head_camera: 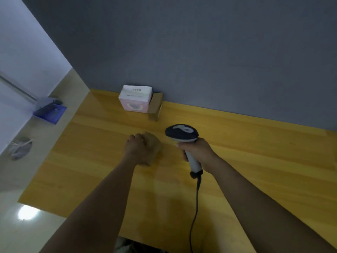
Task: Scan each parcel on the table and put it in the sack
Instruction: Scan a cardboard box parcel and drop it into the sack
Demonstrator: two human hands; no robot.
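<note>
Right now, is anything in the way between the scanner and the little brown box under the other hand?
Nothing visible is. The scanner, gripped by the right hand, sits just right of the brown parcel, with only a strip of table between them. The left hand holds the parcel from its left side.

on the table [255, 161] my left hand [138, 148] grips a small parcel [155, 141], and the scanner [182, 133] in my right hand [198, 152] sits just beside it at 3 o'clock. at 12 o'clock from the parcel, a box [135, 99] stands against the wall [200, 52], with a carton [156, 106] just beside it at its 3 o'clock.
</note>
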